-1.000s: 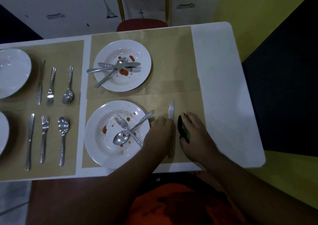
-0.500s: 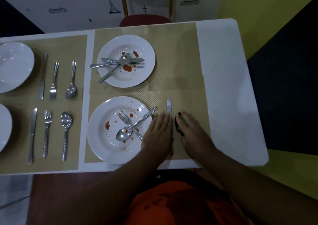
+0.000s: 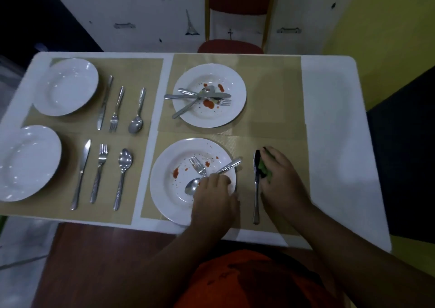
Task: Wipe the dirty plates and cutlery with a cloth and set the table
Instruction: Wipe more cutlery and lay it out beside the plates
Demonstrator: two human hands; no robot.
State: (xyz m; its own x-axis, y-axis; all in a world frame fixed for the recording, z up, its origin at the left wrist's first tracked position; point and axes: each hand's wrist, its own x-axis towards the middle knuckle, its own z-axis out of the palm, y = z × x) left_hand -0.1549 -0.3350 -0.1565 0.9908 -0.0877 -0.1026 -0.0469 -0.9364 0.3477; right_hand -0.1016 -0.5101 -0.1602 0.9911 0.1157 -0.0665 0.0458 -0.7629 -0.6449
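The near dirty plate (image 3: 169, 204) carries red sauce spots, a fork (image 3: 197, 165) and a spoon (image 3: 191, 186) that cross each other. My left hand (image 3: 214, 199) lies over the plate's right side, fingertips down on the crossing handles; whether it grips one is hidden. A knife (image 3: 256, 190) lies on the tan placemat (image 3: 294, 147) right of the plate. My right hand (image 3: 280, 180) rests just right of the knife and holds a bunched green cloth (image 3: 264, 170). The far dirty plate (image 3: 235, 110) holds a sauce smear and three crossed pieces of cutlery (image 3: 200, 96).
On the left, two clean white plates (image 3: 68, 86) (image 3: 26, 164) each have a knife, fork and spoon laid beside them on placemats. A red chair (image 3: 230, 46) stands at the far edge. The bare white table (image 3: 334, 124) runs along the right.
My left hand left the knife handle and moved left onto the near plate's cutlery. The knife now lies uncovered on the placemat. My right hand with the cloth stayed beside it.
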